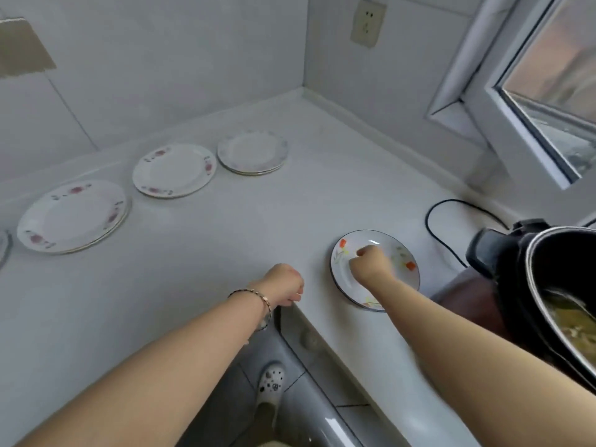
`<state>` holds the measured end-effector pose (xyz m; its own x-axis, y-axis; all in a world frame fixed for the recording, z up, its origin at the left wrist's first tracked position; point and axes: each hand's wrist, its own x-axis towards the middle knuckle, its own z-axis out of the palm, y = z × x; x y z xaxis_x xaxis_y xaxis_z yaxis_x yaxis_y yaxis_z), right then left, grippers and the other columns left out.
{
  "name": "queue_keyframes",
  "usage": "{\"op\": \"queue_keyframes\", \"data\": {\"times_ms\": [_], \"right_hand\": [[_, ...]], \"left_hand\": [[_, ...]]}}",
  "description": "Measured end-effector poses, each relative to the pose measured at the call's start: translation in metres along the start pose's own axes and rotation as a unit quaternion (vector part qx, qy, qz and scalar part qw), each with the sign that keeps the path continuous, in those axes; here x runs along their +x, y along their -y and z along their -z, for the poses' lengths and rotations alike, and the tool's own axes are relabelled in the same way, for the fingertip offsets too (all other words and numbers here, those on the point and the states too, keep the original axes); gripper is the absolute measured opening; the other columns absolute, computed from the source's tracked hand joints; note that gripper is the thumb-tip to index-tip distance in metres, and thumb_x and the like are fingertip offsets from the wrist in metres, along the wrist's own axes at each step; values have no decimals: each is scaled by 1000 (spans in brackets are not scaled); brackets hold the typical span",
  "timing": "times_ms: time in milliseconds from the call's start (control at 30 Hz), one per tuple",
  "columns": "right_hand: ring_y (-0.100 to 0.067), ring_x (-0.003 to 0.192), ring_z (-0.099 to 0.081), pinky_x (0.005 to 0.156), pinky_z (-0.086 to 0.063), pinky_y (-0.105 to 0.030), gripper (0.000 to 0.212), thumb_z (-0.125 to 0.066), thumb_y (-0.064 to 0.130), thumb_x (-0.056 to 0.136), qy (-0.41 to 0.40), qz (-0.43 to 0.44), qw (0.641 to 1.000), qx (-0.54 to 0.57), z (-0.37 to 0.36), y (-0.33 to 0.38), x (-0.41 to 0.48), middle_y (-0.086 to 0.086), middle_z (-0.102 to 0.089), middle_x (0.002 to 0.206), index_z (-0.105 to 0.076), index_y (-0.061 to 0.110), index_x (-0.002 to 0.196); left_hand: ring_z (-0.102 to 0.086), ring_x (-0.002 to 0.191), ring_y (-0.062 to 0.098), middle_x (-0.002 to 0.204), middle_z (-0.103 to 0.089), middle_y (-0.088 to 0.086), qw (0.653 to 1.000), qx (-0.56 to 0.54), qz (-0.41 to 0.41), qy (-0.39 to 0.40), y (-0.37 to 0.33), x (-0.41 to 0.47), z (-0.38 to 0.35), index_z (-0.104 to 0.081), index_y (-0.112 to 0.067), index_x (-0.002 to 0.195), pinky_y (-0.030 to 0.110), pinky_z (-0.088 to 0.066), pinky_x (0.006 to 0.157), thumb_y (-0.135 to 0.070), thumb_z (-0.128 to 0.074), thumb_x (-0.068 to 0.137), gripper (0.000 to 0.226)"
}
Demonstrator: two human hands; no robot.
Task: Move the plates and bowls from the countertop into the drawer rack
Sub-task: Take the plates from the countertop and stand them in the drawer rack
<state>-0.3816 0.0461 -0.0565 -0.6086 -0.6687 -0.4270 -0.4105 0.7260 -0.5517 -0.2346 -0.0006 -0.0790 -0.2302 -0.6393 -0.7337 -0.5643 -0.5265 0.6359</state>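
Your right hand (371, 259), fingers curled, rests on the near-right dark-rimmed plate (375, 270); your left hand (285, 285) is fisted, empty. Three plate stacks (174, 169) wait far left on the countertop (200, 246); nothing looks racked yet.

right hand (371, 261) fingers curled under and hidden over the dark-rimmed plate (375, 271), grip unclear, left hand (283, 285) fingertips tucked past the countertop (225, 246) edge, cooker (548, 285) cropped at right

Smooth matt white bench (225, 240), glossy glazed ceramic plates with floral rims (174, 171), shiny dark-rimmed ceramic plate (346, 285), polished metal inner pot (558, 285) in a black plastic cooker, metal chain bracelet (258, 296), glossy grey cabinet front (309, 408)
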Motion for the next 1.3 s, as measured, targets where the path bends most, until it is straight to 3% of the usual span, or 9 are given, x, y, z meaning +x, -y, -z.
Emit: {"op": "queue_keyframes", "data": {"times_ms": [133,233,367,467,567,833,967,1133,1300], "right_hand": [[-34,119,-50,96,-45,-35,43,-45,9,87,-73,-81,994,-13,18,-31,44,-17,-48,131,-48,3,129],[-37,126,-38,102,-38,-41,42,-47,18,89,-116,-165,979,-27,30,-45,77,-20,-39,135,-45,7,130],[-37,127,-41,104,-37,-43,46,-49,22,91,-85,-274,958,-8,33,-62,114,-20,-40,138,-38,7,133],[-38,123,-49,99,-42,-40,38,-45,16,93,-58,-306,950,4,29,-74,130,-21,-50,133,-42,2,128],[-38,113,-55,94,-45,-40,31,-46,19,93,-92,-314,945,23,23,-82,135,-21,-59,122,-52,4,119],[-30,84,-54,71,-38,-27,23,-48,17,90,-103,-208,970,73,9,-56,127,-11,-57,90,-59,4,106],[-30,87,-52,71,-35,-27,27,-43,9,90,-82,-155,983,62,2,-33,115,-19,-62,106,-57,2,112],[-27,84,-49,72,-35,-26,29,-39,12,93,-11,-33,999,16,-10,-9,80,-16,-60,98,-58,2,112],[-28,84,-48,73,-35,-27,29,-42,12,94,51,104,993,-21,-32,11,15,-23,-64,109,-60,-2,111]], "left_hand": [[-50,55,16,66,-40,3,996,53,9,66,-30,42,-43,-45,-8,83,18,-37,46,-2,-42,88,8],[-53,65,24,72,-47,6,993,56,21,98,-50,77,-63,-39,-15,75,13,-45,46,-3,-43,88,18],[-58,82,25,91,-57,10,986,60,47,148,-69,108,-76,-46,-16,73,39,-59,76,0,-49,77,17],[-59,88,32,86,-60,9,982,42,68,172,-76,124,-76,-51,-9,82,46,-56,74,10,-35,85,25],[-58,94,33,104,-57,11,979,58,61,184,-77,135,-72,-45,-9,93,45,-57,72,10,-33,88,23],[-58,94,28,107,-57,6,989,62,-1,133,-84,130,-28,-47,-14,104,36,-55,65,4,-33,91,26],[-58,91,25,100,-58,4,996,51,-39,62,-72,107,-1,-49,-17,101,33,-56,64,1,-35,92,25],[-57,86,25,96,-63,5,992,17,-87,-88,-24,51,31,-56,-19,95,29,-48,71,-7,-43,88,19],[-56,83,25,95,-63,10,977,-79,-67,-187,58,-21,49,-64,-9,108,26,-44,64,-8,-45,87,28]]}}
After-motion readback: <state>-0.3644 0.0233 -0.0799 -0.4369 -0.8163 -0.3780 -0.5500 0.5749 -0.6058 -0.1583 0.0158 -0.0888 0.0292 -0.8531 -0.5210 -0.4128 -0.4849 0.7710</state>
